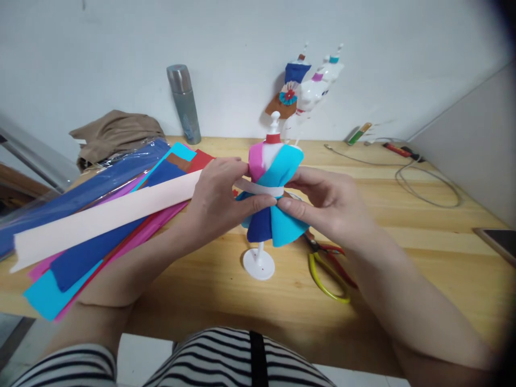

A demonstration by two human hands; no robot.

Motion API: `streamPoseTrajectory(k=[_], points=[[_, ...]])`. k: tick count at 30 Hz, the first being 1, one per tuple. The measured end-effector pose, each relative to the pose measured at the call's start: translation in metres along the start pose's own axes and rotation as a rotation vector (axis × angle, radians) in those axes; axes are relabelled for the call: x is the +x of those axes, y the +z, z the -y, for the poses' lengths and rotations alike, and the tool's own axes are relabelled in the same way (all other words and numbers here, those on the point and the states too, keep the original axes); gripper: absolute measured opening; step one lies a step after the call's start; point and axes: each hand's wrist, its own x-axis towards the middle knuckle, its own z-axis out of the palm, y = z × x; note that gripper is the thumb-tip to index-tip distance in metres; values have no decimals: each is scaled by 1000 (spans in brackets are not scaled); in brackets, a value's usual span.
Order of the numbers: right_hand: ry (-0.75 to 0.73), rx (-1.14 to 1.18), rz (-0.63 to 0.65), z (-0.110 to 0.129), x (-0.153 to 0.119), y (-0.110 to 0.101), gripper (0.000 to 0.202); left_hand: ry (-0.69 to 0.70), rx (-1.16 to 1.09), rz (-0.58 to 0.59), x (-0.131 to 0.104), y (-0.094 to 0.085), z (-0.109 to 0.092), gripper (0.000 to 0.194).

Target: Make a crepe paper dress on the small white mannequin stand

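A small white mannequin on a round base point(258, 263) stands upright, dressed in pink and turquoise paper with a blue and turquoise skirt point(287, 221). Around its waist runs a pale pink strip point(264, 190). My left hand point(226, 196) closes on the strip at the waist's left side, its thumb pressed on the front. From the right, my right hand point(328, 201) pinches the waist, thumb tip almost meeting the left thumb. Fingers behind the mannequin are partly hidden.
Coloured paper strips point(100, 223) lie left, beside brown cloth point(121, 129) and a flask point(184, 105). Scissors point(330, 274) rest right of the base. More dressed mannequins point(312, 94) stand behind. A cable point(403, 169) and a dark device point(497, 242) are at the right.
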Motion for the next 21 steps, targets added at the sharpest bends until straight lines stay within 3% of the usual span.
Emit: streamPoseTrajectory(k=[7, 14, 18, 21], points=[[29, 177, 14, -3, 3, 1, 11, -5, -122, 75, -2, -7, -5, 29], [-19, 176, -56, -11, 4, 7, 17, -120, -147, -15, -3, 8, -7, 25], [-87, -57, -273, -12, 2, 10, 19, -132, -161, -79, -3, 11, -8, 26], [-286, -300, -444, -5, -4, 14, 22, -147, -162, -97, -3, 12, -9, 26]])
